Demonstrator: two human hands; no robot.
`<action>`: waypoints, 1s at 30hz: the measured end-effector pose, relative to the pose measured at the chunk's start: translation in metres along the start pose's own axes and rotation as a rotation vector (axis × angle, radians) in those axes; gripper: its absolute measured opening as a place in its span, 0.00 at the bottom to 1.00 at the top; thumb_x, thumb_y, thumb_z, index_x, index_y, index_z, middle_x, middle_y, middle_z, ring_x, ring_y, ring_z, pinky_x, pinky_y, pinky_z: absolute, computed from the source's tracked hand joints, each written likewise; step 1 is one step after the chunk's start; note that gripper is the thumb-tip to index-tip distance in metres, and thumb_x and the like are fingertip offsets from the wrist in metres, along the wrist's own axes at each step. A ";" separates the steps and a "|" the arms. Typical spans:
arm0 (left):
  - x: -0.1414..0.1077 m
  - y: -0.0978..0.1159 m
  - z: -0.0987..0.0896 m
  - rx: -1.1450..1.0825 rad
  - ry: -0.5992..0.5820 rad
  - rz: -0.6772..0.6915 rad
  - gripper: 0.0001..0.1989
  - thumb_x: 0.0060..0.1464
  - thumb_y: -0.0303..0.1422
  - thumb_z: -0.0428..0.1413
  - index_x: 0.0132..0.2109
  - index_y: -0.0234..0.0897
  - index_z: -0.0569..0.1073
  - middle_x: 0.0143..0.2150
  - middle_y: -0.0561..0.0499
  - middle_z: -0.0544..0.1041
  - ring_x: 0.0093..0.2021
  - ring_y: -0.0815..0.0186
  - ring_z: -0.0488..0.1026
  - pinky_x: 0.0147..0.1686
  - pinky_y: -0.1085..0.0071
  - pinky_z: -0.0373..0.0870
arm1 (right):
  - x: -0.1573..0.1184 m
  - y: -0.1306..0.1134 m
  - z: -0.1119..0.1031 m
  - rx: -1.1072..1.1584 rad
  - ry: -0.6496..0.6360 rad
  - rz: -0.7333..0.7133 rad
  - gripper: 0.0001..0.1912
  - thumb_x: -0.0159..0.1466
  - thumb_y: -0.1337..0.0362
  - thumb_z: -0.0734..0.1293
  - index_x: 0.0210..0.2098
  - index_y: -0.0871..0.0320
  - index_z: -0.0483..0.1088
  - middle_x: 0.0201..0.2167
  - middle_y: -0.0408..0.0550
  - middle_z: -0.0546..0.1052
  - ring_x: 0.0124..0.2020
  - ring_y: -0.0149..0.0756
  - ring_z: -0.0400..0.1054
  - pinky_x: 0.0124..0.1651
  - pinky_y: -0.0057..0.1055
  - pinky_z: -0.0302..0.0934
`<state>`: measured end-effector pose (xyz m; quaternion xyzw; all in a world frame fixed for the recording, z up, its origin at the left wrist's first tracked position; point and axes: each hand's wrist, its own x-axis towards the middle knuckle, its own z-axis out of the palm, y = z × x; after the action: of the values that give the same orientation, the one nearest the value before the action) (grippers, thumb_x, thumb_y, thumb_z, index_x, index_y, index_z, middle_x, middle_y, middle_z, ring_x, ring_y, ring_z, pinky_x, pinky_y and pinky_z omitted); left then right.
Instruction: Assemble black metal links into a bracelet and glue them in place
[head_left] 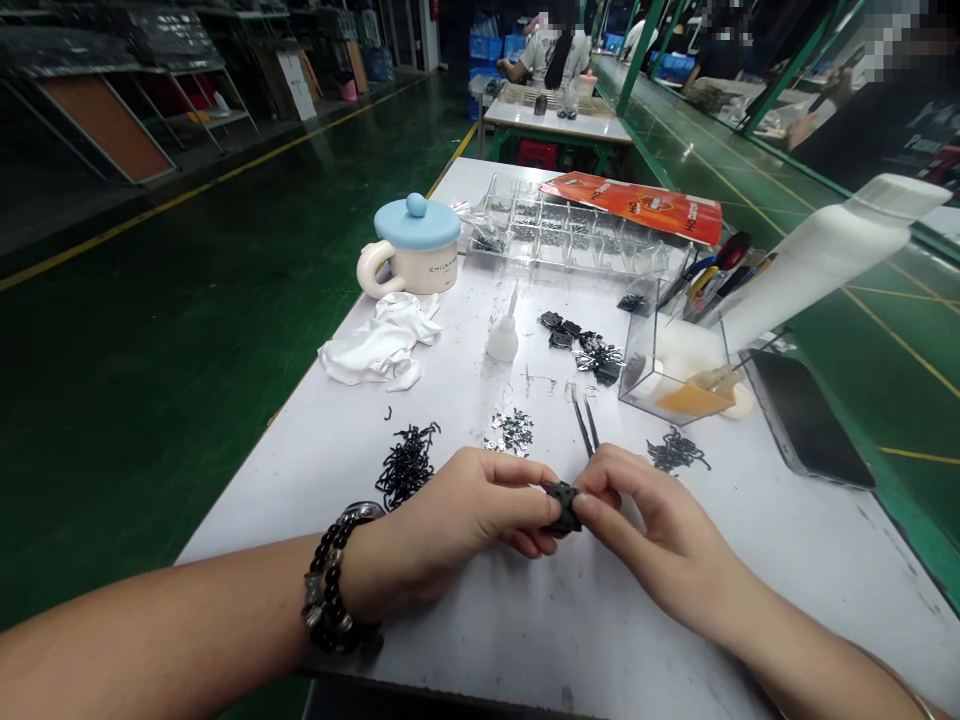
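A small black square plastic part (562,507) is pinched between the fingers and thumb of my left hand (487,500), which wears a watch and dark beads at the wrist. From the other side, the thumb and forefinger of my right hand (645,520) close on the same part. Tweezers (584,420) stick out beyond my right hand, tips pointing away; whether that hand holds them is hidden. Near my left hand lies a pile of black curved pieces (406,465). Small silvery pieces (514,432) lie beyond both hands, and dark thin pieces (675,450) lie right of my right hand.
Black parts (581,345) and a small pointed-nozzle bottle (503,335) occupy the mid-table. Around them are a white cloth (382,342), a lidded mug (416,250), a compartment tray (555,230), a clear tool box (667,375), a large white bottle (825,260) and a phone (810,415).
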<state>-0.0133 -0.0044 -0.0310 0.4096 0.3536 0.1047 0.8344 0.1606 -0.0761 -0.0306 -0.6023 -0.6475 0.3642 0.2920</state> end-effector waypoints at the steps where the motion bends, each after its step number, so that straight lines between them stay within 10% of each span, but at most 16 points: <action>1: 0.000 0.000 0.000 -0.002 0.004 0.004 0.07 0.44 0.31 0.60 0.32 0.32 0.76 0.24 0.53 0.71 0.26 0.73 0.68 0.31 0.75 0.63 | -0.001 -0.001 0.001 -0.057 0.031 -0.030 0.08 0.63 0.57 0.62 0.31 0.55 0.65 0.28 0.43 0.65 0.32 0.34 0.58 0.37 0.35 0.51; 18: -0.001 -0.005 0.007 0.024 0.132 0.095 0.05 0.45 0.27 0.57 0.32 0.31 0.75 0.24 0.54 0.69 0.27 0.71 0.63 0.32 0.73 0.59 | -0.007 -0.004 0.019 -0.055 0.075 -0.056 0.07 0.63 0.65 0.62 0.41 0.47 0.62 0.34 0.39 0.70 0.36 0.34 0.59 0.38 0.35 0.55; 25: -0.002 -0.004 0.005 0.061 0.136 0.072 0.06 0.43 0.28 0.57 0.32 0.33 0.74 0.23 0.55 0.69 0.25 0.72 0.64 0.29 0.74 0.59 | -0.003 0.007 -0.008 0.006 0.084 -0.123 0.21 0.59 0.64 0.66 0.51 0.47 0.59 0.40 0.42 0.68 0.42 0.36 0.61 0.44 0.35 0.56; 30: -0.001 0.000 0.005 0.076 0.137 0.016 0.05 0.42 0.27 0.58 0.31 0.33 0.73 0.17 0.59 0.64 0.23 0.72 0.63 0.28 0.73 0.58 | 0.029 0.009 -0.024 -0.024 0.252 -0.063 0.14 0.61 0.58 0.64 0.45 0.51 0.64 0.41 0.46 0.69 0.39 0.37 0.63 0.41 0.37 0.58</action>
<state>-0.0106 -0.0081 -0.0285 0.4354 0.4104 0.1257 0.7913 0.1826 -0.0442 -0.0260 -0.6262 -0.6285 0.2685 0.3753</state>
